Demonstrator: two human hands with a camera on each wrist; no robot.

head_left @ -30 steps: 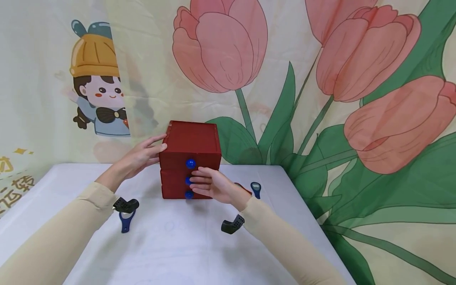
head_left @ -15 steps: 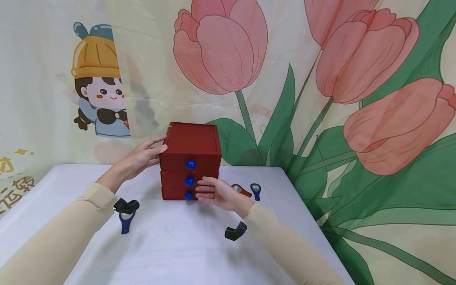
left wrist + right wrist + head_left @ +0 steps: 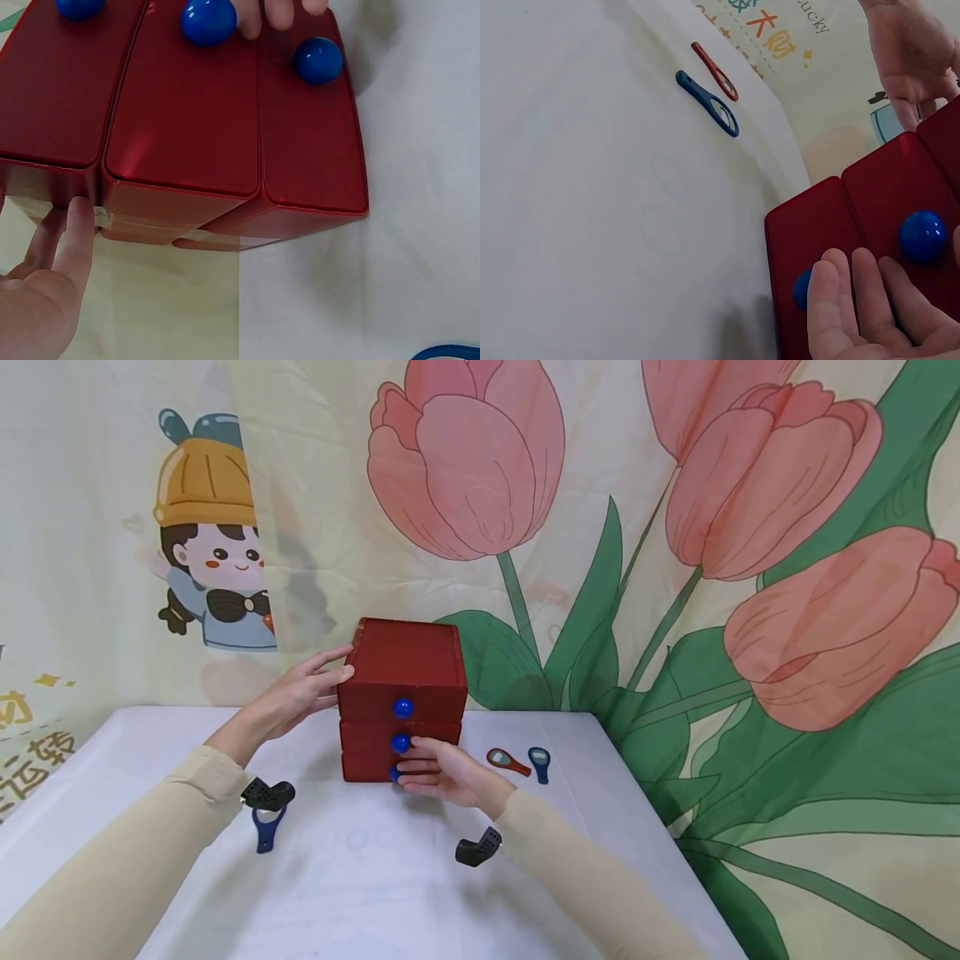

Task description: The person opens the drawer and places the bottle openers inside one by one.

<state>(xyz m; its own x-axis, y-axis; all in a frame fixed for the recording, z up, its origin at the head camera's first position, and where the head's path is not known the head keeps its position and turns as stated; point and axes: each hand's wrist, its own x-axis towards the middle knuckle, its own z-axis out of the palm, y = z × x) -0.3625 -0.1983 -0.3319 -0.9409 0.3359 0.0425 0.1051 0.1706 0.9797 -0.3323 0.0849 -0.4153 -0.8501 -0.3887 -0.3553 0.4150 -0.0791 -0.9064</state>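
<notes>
A dark red box (image 3: 405, 660) with three stacked drawers, each bearing a blue knob, stands at the back of the white table (image 3: 360, 877). My left hand (image 3: 300, 692) lies flat against the box's left side, its fingers (image 3: 75, 240) straight along the edge. My right hand (image 3: 438, 770) reaches to the drawer fronts. Its straight fingers (image 3: 855, 300) touch the lowest drawer and partly cover the bottom knob (image 3: 801, 289). The middle knob (image 3: 922, 235) sits just above them, and the top knob (image 3: 402, 707) is uncovered. All three drawers look pushed in.
A blue loop-handled piece (image 3: 266, 828) lies under my left forearm. A red one (image 3: 506, 762) and another blue one (image 3: 538, 762) lie to the right of the box. A flower-printed cloth (image 3: 675, 568) hangs right behind the table; its right edge is near.
My right hand has slid down from the middle knob to the bottom knob, and the wrist has dropped toward the table. The left hand and the box have stayed put.
</notes>
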